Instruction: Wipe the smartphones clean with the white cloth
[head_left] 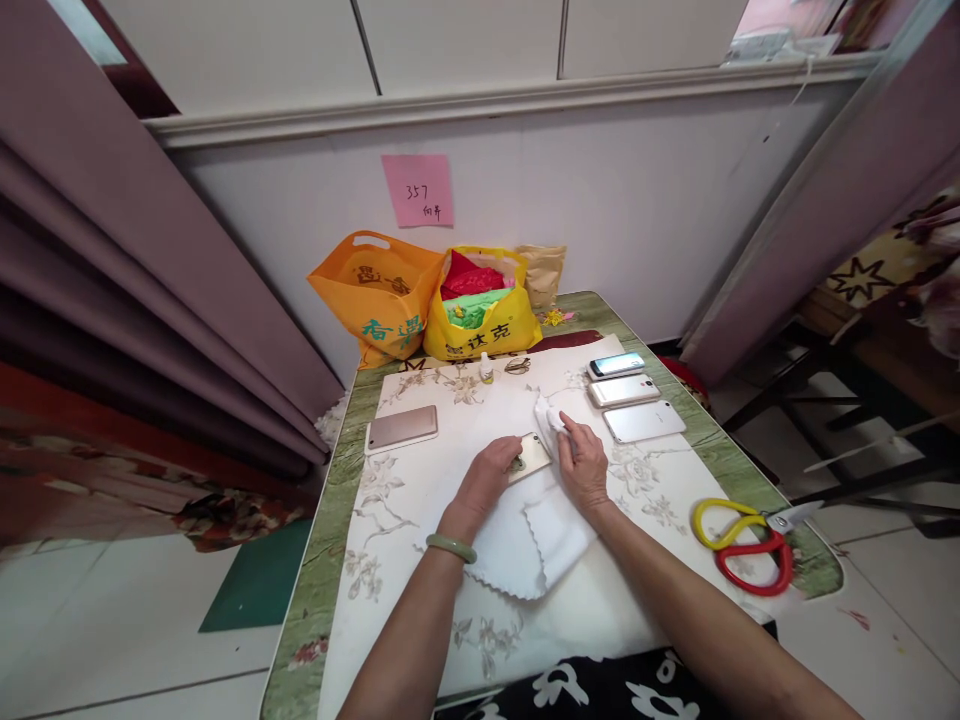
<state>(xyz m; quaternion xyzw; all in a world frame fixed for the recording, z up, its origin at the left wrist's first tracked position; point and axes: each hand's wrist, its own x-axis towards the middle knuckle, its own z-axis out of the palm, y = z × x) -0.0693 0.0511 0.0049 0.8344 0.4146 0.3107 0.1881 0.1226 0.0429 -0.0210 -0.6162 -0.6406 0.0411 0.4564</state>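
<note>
At the middle of the table lies a pale gold phone [534,455], back side up, on a white cloth [517,540] with a scalloped edge. My left hand [491,472] grips the phone's left end, its fingers bent over it; a green bangle [451,547] circles that wrist. Just right of the phone, my right hand [582,460] pinches a bunched white cloth part [553,420] between thumb and fingers. Whether this bunch belongs to the spread cloth, I cannot tell.
Several phones [643,421] lie at the right, and a rose-gold phone [403,428] at the left. Scissors [746,540] rest near the right edge. Behind stand an orange bag [379,290], a filled yellow bag [484,325], a small bottle [486,368] and glasses [517,366].
</note>
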